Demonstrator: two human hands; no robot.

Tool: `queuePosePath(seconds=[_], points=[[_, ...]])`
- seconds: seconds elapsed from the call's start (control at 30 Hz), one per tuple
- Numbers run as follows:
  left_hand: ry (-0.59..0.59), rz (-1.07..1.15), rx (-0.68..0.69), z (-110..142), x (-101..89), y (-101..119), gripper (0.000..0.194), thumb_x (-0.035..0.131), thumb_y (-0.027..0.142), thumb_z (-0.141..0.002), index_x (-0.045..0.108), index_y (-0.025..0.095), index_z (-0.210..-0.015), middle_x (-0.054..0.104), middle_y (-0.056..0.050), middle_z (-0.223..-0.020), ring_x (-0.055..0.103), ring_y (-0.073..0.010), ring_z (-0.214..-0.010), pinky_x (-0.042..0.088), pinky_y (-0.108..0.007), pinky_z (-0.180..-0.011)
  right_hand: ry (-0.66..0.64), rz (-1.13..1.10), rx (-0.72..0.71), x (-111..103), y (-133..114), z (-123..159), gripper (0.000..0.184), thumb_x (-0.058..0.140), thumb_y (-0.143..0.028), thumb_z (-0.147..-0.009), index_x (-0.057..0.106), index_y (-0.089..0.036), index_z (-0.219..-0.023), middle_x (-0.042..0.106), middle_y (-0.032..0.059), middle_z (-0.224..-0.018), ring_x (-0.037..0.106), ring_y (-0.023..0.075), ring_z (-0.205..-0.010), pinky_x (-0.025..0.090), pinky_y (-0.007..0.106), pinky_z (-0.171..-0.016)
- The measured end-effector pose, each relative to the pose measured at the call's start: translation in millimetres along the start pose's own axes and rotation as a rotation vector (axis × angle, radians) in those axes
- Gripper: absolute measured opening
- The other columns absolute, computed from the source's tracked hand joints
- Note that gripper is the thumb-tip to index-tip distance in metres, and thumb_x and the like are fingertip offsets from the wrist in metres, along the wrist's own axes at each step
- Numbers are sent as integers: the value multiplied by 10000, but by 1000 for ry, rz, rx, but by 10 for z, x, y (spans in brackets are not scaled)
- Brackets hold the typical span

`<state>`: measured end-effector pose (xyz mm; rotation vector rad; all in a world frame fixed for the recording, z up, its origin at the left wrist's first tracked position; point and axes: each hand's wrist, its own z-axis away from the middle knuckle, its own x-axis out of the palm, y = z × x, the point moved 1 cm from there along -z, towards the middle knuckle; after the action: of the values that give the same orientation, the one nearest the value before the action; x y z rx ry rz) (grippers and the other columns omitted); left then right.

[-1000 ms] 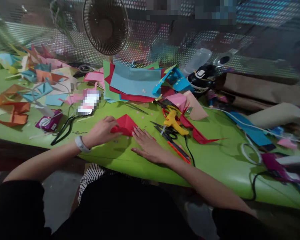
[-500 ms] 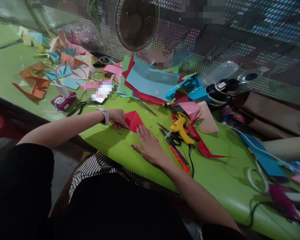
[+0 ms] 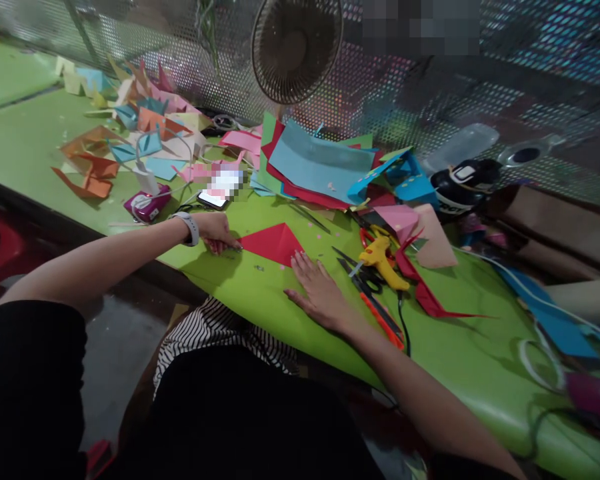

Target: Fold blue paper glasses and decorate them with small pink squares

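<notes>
A red sheet of paper, folded into a triangle with a crease running down from its peak, lies flat on the green table. At its left corner is my left hand, fingers curled and closed on the tip; a watch with a pale band is on that wrist. My right hand rests flat and open, its fingertips on the paper's right corner. Just right of it lie scissors, a yellow glue gun and an orange-handled cutter.
Stacked coloured paper lies behind the red sheet. A phone, a purple plug adapter and a heap of folded paper pieces are at the left. A fan stands behind. A black-capped bottle lies at the right.
My left hand has slid left along the red paper's lower edge to its left corner, uncovering more of it. My right hand stays on the right corner. The camera view has shifted slightly left.
</notes>
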<state>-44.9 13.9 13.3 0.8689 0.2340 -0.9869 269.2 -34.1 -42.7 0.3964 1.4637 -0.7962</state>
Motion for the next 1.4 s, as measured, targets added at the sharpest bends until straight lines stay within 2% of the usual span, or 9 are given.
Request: queuePosePath(seconds=[0.13,0.23,0.4,0.63,0.8,0.97,1.17,1.23,1.4], points=[[30,0,-23,77,-111,-248,420,780,562,-629,655,194,-469,701,-129,-661,674,-253,-692,540,-452,-724,-4,-39,4,-48,11,-7,831,208,-675,-973,257,-100,-1571,211,150,-1636,167,280,-1529,189,542,-1233],[131,30,-8,210,-151,-356,450,724,570,-701,653,176,-497,710,-139,-679,689,-253,-711,552,-420,-713,75,-82,21,-157,19,-31,680,261,-596,-1003,482,-157,-1472,419,139,-1559,382,289,-1452,319,525,-1182],[301,158,107,472,-44,-324,477,674,603,-761,655,151,-611,729,-115,-665,681,-183,-608,544,-293,-612,201,-74,100,-359,-30,-143,324,512,-387,-963,702,-170,-1112,710,133,-1112,645,282,-1078,506,431,-922],[225,421,188,461,264,-210,471,721,627,-738,665,159,-713,758,-85,-740,711,-171,-657,536,-255,-608,118,-435,309,-455,-54,-212,125,651,-316,-836,653,-205,-781,703,31,-761,616,174,-684,418,284,-613],[193,700,265,268,473,56,427,752,549,-768,728,132,-859,772,-109,-890,716,-166,-746,555,-273,-690,352,-699,294,-421,-259,-149,232,651,-427,-842,638,-206,-776,684,30,-749,602,173,-669,454,296,-628],[223,962,389,72,608,311,317,767,443,-793,734,139,-876,756,-65,-876,675,-115,-751,551,-256,-751,471,-606,126,-379,-514,-76,206,596,-383,-913,638,-220,-795,667,40,-785,603,187,-709,480,336,-678],[52,846,484,-25,379,489,336,861,409,-679,743,117,-796,711,-35,-734,632,-102,-659,550,-254,-692,971,-523,172,-722,-175,-70,257,657,-456,-857,653,-223,-967,665,106,-1052,611,261,-1045,483,457,-946],[-45,714,519,-51,298,580,331,855,401,-690,756,119,-831,710,-35,-741,619,-94,-649,531,-236,-655,912,-709,253,-803,2,-126,372,664,-540,-835,652,-217,-1018,669,104,-1049,628,250,-999,509,433,-885],[-112,548,563,-180,218,841,295,838,386,-713,747,120,-803,688,-23,-714,574,-79,-611,474,-217,-593,489,-1129,254,-854,193,-362,454,723,-654,-733,699,-207,-806,676,36,-779,618,175,-748,496,320,-717]])
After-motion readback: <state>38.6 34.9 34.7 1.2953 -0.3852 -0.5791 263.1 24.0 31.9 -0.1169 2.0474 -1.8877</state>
